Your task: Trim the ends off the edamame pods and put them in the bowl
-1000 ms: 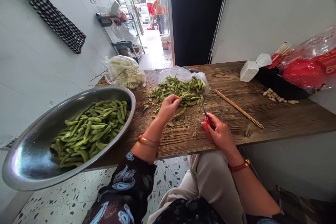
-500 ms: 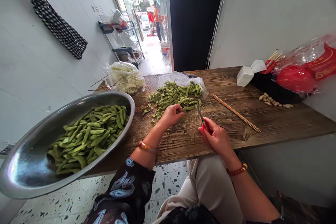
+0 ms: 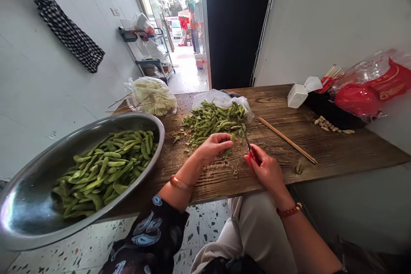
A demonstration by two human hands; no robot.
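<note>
Between the thumb and fingers of my left hand [image 3: 214,147] is a green edamame pod [image 3: 228,149], raised just above the tabletop. My right hand [image 3: 266,167] is closed round the red handles of a pair of scissors [image 3: 248,147], whose blades point up and away from me, a little right of the pod. Beyond my hands lies a heap of edamame pods [image 3: 215,120], partly on a clear plastic bag [image 3: 221,96]. To the left, a large metal basin [image 3: 162,135] holds many more pods [image 3: 109,167].
Chopsticks [image 3: 285,139] lie on the wooden table [image 3: 321,126] to the right. Peanuts [image 3: 330,125], a tissue pack [image 3: 297,95] and red packaging [image 3: 359,100] are at the far right. A bag of pale vegetables [image 3: 154,96] with thin skewers sits behind the basin.
My left hand has moved slightly right and down towards the scissors, and a pod now shows in its fingers. My right hand has hardly moved.
</note>
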